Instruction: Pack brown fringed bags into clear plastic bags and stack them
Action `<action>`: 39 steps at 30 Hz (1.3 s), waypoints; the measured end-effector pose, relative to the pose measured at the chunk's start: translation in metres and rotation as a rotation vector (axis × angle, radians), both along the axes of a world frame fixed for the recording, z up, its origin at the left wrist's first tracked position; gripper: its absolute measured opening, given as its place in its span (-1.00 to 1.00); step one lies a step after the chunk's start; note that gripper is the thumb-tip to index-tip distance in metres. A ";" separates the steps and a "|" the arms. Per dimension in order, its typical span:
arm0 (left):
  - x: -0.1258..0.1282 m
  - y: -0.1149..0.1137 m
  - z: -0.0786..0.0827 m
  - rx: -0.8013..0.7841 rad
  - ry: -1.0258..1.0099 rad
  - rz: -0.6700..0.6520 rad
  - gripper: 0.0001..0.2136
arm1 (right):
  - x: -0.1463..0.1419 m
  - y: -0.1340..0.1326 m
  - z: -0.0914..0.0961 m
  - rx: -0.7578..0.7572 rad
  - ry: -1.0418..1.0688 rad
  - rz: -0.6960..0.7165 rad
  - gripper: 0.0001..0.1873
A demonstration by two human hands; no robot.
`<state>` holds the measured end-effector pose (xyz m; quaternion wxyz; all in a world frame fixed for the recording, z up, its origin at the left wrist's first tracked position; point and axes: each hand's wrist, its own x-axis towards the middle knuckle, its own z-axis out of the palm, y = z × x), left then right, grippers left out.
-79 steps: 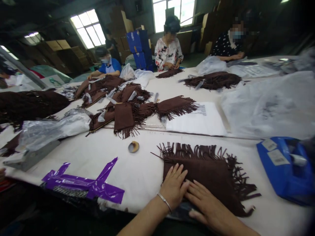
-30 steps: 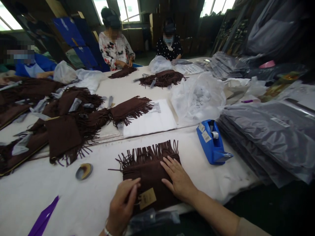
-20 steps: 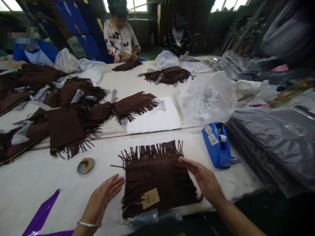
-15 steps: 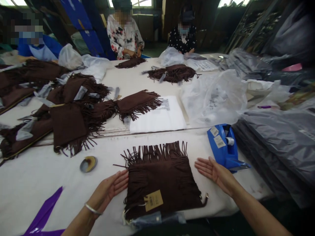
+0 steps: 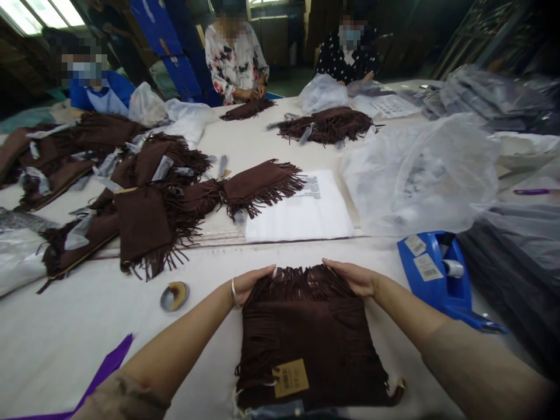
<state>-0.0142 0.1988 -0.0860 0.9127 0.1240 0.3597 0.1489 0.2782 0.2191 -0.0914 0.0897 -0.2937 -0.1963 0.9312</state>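
Observation:
A folded dark brown fringed scarf lies on the white table right in front of me, with a tan paper tag near its front edge. My left hand reaches over the far left corner, fingers curved down onto the fringe. At the far right corner my right hand rests the same way on the fringe. Both hands press the fringe along the scarf's far edge.
A blue tape dispenser stands to the right, a small tape roll to the left, a purple strip at the front left. More brown scarves, white sheets and plastic bags lie beyond. Three people sit at the far side.
My hands left the scarf's sides and moved forward to its far corners, now on the fringe. The view tilted down and nearer.

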 end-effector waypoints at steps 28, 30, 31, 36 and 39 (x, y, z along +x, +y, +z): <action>-0.058 -0.124 0.068 1.294 1.384 0.122 -0.70 | -0.035 -0.099 0.068 1.506 -0.664 -0.133 -0.54; -0.101 -0.113 0.065 1.227 1.735 0.065 -0.70 | -0.054 -0.105 0.048 1.606 -0.610 0.019 -0.52; -0.122 -0.111 0.063 1.192 1.842 0.017 -0.70 | -0.061 -0.111 0.038 1.634 -0.594 0.086 -0.51; -0.174 -0.104 0.051 1.041 2.002 -0.269 -0.76 | -0.068 -0.131 0.009 1.673 -0.627 0.190 -0.47; -0.168 -0.090 0.049 1.036 1.982 -0.458 -0.78 | -0.063 -0.132 0.016 1.664 -0.633 0.206 -0.48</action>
